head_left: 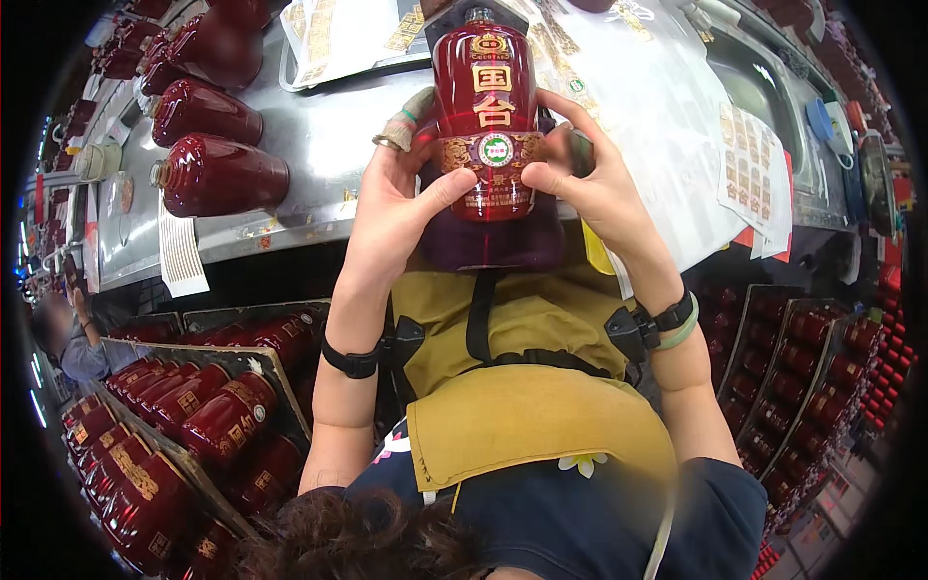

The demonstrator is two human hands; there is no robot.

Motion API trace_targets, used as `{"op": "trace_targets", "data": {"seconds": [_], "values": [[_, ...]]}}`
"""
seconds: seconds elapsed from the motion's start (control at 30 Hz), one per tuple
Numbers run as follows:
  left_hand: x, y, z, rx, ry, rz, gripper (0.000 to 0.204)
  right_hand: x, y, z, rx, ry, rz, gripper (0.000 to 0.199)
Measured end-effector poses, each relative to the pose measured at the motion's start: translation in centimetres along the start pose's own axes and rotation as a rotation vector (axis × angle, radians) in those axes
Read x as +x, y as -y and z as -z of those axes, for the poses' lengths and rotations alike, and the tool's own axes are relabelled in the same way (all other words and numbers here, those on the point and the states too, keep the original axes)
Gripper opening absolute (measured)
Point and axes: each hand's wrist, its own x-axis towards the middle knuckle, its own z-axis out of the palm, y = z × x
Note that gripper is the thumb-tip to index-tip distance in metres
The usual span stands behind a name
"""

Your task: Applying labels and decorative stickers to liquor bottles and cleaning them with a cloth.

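A dark red glass bottle point(486, 72) with gold lettering lies tilted between my hands, its neck pointing away from me. Round its lower half runs a patterned gold-and-red label band point(496, 174) with a round white-and-green seal on it. My left hand point(401, 193) grips the bottle's left side, thumb pressed on the label; a worn wrapping covers one of its fingertips. On the other side my right hand point(604, 188) holds the bottle the same way, thumb on the band's right end. Beneath the bottle is a dark purple padded support point(493, 246); the fingers' undersides are hidden.
Several unlabelled red bottles point(227, 176) lie or stand on the metal table point(319, 145) at left. Label sheets point(338, 43) rest on a tray, and more point(749, 159) hang at the right. Crates of bottles point(227, 416) flank me on both sides. A person point(77, 338) is at far left.
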Motion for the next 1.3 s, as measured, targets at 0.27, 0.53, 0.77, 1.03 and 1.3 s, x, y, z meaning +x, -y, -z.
{"op": "trace_targets", "data": {"seconds": [0.27,0.53,0.77,1.03,1.3], "values": [[0.0,-0.1,0.0,-0.020,0.009,0.006,0.084,0.0,0.2,0.5,-0.117,0.043,-0.019,0.089],[0.0,0.1,-0.1,-0.023,-0.013,0.013,0.084,0.2,-0.2,0.3,-0.095,0.024,0.007,0.094],[-0.1,0.0,-0.2,-0.014,0.001,-0.006,0.086,0.1,-0.2,0.6,-0.131,0.041,-0.019,0.095],[-0.3,0.1,-0.2,0.021,0.001,-0.014,0.087,0.1,0.1,0.7,-0.177,0.066,-0.018,0.097],[-0.3,0.2,-0.2,0.024,0.007,-0.025,0.084,-0.4,0.8,1.2,-0.304,0.040,0.093,0.094]]}}
